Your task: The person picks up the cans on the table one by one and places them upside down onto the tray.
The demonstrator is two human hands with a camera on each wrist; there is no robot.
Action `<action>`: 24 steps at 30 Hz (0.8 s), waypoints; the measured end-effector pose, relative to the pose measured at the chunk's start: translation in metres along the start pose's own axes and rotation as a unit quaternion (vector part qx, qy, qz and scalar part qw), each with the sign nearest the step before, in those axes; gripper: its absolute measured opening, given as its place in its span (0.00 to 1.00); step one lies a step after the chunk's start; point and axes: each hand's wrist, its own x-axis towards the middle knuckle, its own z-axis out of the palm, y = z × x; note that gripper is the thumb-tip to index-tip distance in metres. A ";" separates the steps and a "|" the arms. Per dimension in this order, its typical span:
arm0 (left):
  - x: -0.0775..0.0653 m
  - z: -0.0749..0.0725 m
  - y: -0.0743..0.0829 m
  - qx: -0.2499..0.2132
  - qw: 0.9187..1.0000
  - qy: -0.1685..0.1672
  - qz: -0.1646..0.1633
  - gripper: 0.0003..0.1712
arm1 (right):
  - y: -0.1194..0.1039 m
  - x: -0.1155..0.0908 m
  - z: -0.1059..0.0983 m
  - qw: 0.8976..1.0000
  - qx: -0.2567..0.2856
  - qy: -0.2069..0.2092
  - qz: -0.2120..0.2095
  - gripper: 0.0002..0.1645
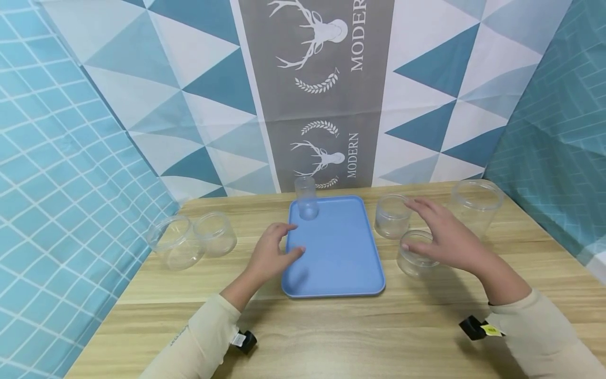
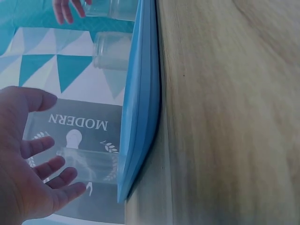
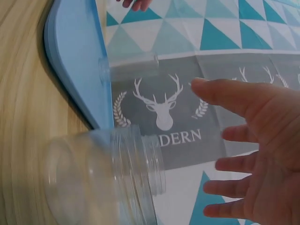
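I counted five clear jars (image 1: 219,239), two left, three right; one blue tray (image 1: 338,258) bore one slim clear cylinder (image 1: 306,199). The left hand (image 1: 273,251) and right hand (image 1: 447,237) hovered, fingers loosely spread.

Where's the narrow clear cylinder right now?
In the head view, the narrow clear cylinder stands upright at the far left corner of the blue tray, in front of the gray deer-print panel.
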 end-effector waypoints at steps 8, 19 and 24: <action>-0.002 0.001 0.001 0.004 0.999 -0.020 0.034 0.39 | 0.010 -0.005 -0.002 0.996 -0.029 -0.070 -0.036 0.50; -0.005 0.005 0.002 -0.029 0.997 -0.020 0.069 0.42 | 0.016 -0.007 0.001 0.991 -0.018 -0.121 -0.049 0.50; -0.005 0.007 0.005 -0.067 0.995 -0.011 0.075 0.40 | 0.017 -0.004 0.005 0.990 -0.028 -0.125 -0.054 0.47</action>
